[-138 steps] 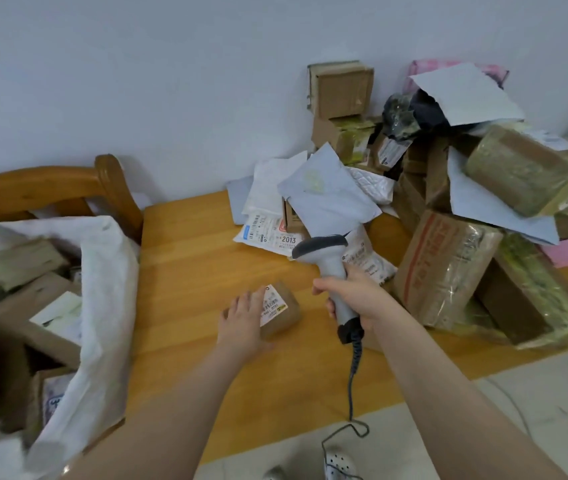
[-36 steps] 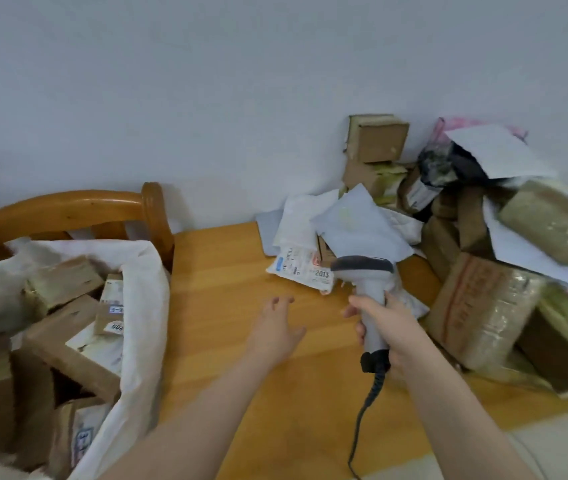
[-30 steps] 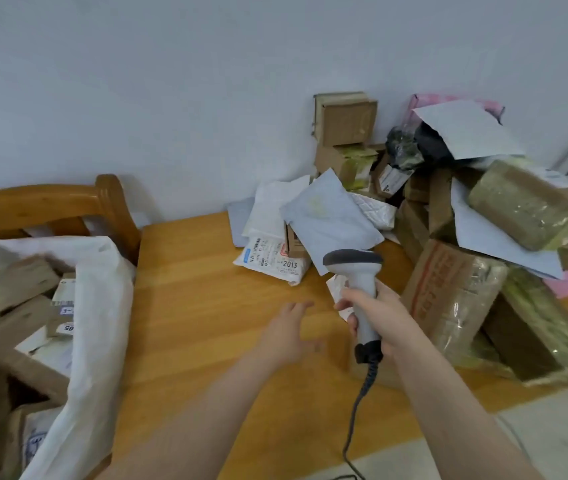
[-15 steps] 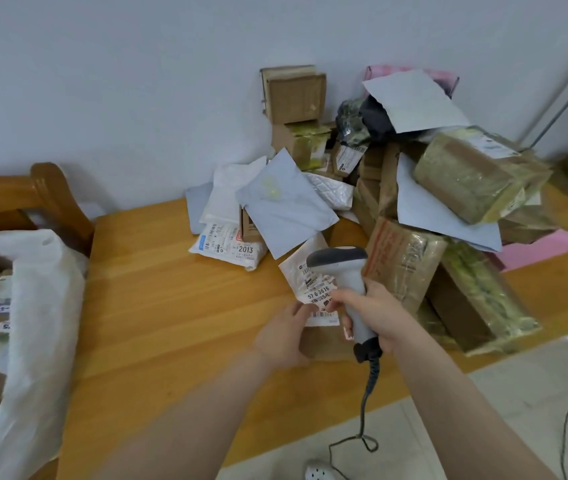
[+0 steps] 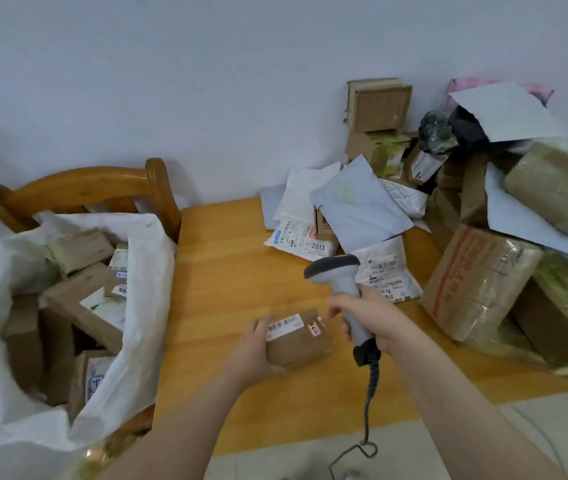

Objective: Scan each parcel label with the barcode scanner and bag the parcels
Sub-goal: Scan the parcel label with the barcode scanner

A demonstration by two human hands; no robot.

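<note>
The small brown parcel (image 5: 301,341) lies on the wooden table (image 5: 234,271) near the front edge, its white barcode label (image 5: 284,326) facing up; the left hand (image 5: 253,351) grips its left end, fingers curled over the top beside the label. The right hand (image 5: 370,318) is wrapped firmly round the handle of the barcode scanner (image 5: 339,275), held upright just to the right of the parcel with its head raised above it; whether the head is aimed at the label I cannot tell.

The parcel looks like a taped cardboard box — stiff, light enough for one hand, and the glossy tape probably a little slick; I would take it by the short ends or the long side walls, where the board seems firmest, with fingers clear of the label so the bars read clean. It looks sturdy enough to be dropped rather than laid into the white sack (image 5: 144,278) on the chair (image 5: 95,185) at the left — already holding several boxes; the heaped pile of parcels (image 5: 476,285) sits to the right.
</note>
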